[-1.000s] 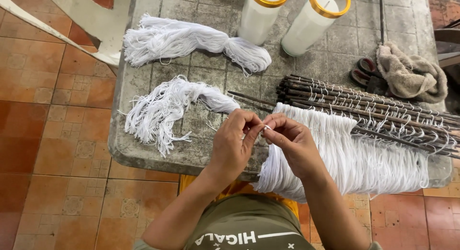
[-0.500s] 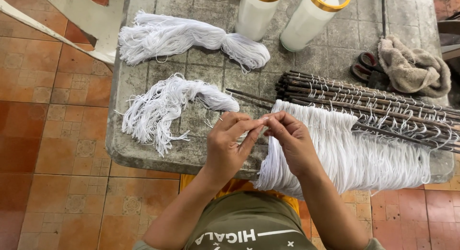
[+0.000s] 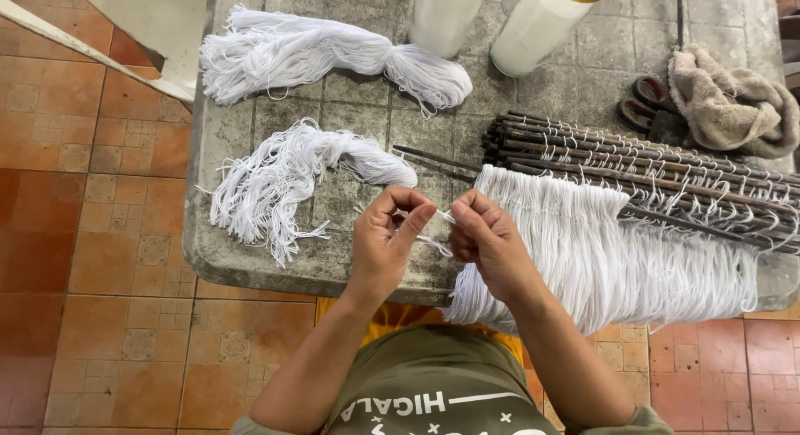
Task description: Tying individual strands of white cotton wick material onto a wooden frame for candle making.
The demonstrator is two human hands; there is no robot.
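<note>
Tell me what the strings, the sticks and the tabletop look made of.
Strings: white twisted cotton-like cord, matte, fraying at cut ends; the fibre is uncertain. Sticks: thin dark rods, probably wood or bamboo, rough and dull. Tabletop: grey concrete or stone scored into squares, stained and worn.

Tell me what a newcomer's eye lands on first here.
First, the left hand and right hand, pinching a white string between them at the table edge. Next, the broad fringe of white strings hanging from dark sticks on the right, and two loose string bundles on the left.
</note>
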